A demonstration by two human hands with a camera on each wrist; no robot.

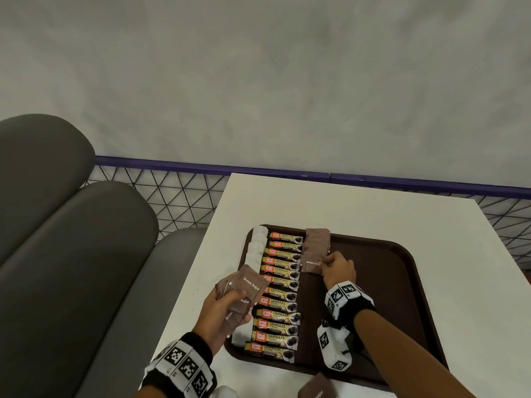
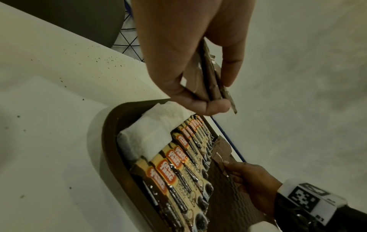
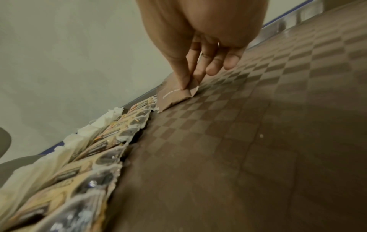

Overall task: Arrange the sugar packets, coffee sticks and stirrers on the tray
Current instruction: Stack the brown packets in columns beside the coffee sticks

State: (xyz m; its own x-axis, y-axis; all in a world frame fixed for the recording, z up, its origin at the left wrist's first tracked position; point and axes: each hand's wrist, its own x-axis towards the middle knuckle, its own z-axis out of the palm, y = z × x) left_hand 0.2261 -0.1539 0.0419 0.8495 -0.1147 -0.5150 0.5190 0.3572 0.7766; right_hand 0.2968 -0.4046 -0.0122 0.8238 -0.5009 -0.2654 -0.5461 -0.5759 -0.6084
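Person laying brown sugar packets on a brown tray (image 1: 402, 271).
Right hand (image 1: 340, 270) is pinching one packet (image 1: 311, 263) beside the coffee sticks (image 1: 280, 291); left hand (image 1: 222, 311) is gripping a fanned bunch (image 1: 242, 291) over the tray's left edge.

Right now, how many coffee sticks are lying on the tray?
12 coffee sticks, one column on the tray from far edge to near edge, beside the white packets. Brown sugar packets held by the left hand overlap the column, so one more may be hidden.
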